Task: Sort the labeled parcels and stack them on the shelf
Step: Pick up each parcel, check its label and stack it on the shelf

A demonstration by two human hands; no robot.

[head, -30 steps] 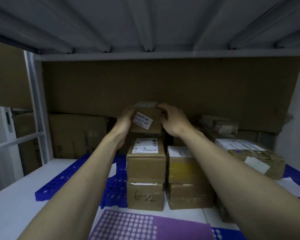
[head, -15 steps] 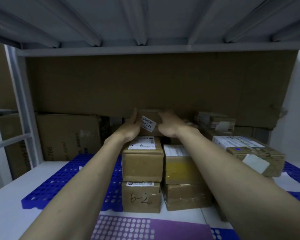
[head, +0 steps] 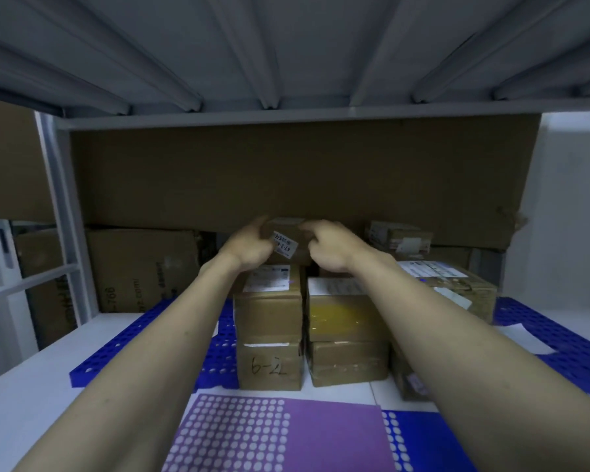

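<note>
Head view, shelf interior. Item: small labeled parcel (head: pixel 288 240), brown cardboard with a white printed sticker on its near face, held at the back of the shelf (head: pixel 21 366) above the left stack, just under the edge of a large flat carton (head: pixel 304 172) leaning across the rear. Left hand (head: pixel 249 248) grips the parcel's left side, fingers curled round it; right hand (head: pixel 331 245) grips the right side, fingers likewise wrapped on it, both forearms extended. Below: left stack of two boxes, the upper one (head: pixel 269 301) bearing a white label, the lower one (head: pixel 269 364) hand-marked "6-2". Touching beside it, right stack: yellow-taped box (head: pixel 346 310) on a plain box (head: pixel 348 362). Further right, a wide labeled box (head: pixel 457 287) and small parcels behind it (head: pixel 399 238). Blue perforated mats (head: pixel 143 342) lie under the stacks; a purple dotted sheet (head: pixel 280 434) lies at the near edge. Rear left: large carton (head: pixel 140 267).
</note>
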